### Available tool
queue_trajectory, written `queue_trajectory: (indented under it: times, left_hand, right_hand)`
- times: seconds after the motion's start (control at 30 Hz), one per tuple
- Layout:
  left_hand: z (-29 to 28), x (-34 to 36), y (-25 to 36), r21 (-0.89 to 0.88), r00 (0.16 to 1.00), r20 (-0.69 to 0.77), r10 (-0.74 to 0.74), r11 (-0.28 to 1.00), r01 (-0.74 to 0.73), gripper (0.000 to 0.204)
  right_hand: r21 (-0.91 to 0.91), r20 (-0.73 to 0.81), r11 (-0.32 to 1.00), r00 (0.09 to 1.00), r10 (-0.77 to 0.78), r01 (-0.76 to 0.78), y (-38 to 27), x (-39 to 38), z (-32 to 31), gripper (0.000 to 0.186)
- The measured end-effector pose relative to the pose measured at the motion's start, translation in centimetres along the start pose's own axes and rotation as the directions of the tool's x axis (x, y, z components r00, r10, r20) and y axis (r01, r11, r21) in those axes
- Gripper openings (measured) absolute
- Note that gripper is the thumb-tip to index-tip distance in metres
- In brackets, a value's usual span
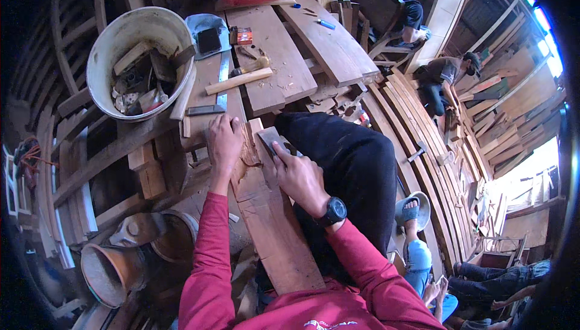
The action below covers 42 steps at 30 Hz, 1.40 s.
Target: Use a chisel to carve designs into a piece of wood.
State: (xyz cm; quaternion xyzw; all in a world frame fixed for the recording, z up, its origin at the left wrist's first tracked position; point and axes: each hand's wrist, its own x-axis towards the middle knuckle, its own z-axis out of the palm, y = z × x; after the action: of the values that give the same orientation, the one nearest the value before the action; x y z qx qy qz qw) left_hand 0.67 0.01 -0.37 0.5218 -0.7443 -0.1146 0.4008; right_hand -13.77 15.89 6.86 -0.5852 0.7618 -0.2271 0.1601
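Note:
A long brown wooden board [275, 227] runs from my torso to the bench, its far end gouged and rough. My left hand [223, 146] lies along the left edge near that end, fingers bent and close together against the wood. In my right hand [300, 176] is a flat grey metal blade [269, 141], held low over the board's right side with the index finger stretched along it. The palm hides the tool's rear part. Just beyond my left hand lies a try square [207, 110] with a metal blade.
A wooden stick [239, 80], a blue dustpan-like tray [207, 31] and a small red box [244, 35] lie on the bench planks. A white bucket [99, 67] of scraps stands left. My dark-trousered knee [356, 167] rises right. Other people work at the right.

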Motion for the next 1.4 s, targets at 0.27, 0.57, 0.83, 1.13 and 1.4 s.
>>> queue_trajectory:
  times: [0.27,0.57,0.83,1.13,1.4]
  left_hand:
    - [1.0,-0.3,-0.2,-0.04,0.995,0.066,-0.07,0.997,0.072,0.018]
    - [0.1,0.1,0.5,-0.013,1.0,-0.004,0.008,1.0,-0.008,0.019]
    - [0.4,-0.4,-0.6,0.01,0.999,-0.003,-0.05,0.999,0.05,0.018]
    - [0.9,-0.5,-0.4,-0.059,0.999,-0.053,0.012,0.998,-0.015,0.02]
    - [0.2,0.1,0.4,-0.062,0.998,-0.022,-0.065,0.996,0.064,0.017]
  right_hand:
    - [-0.018,-0.068,0.997,0.994,-0.08,0.079,1.1,2.8,1.7,0.04]
    - [-0.006,-0.003,0.999,1.0,-0.031,0.031,-0.2,1.4,0.5,0.04]
    - [-0.026,-0.005,0.999,1.0,-0.019,0.018,-0.4,-0.7,0.1,0.037]
    - [-0.114,-0.024,0.991,0.997,-0.07,0.067,-1.0,2.4,1.0,0.036]
    - [-0.122,-0.003,0.989,0.997,-0.079,0.078,-0.4,-3.1,0.4,0.04]
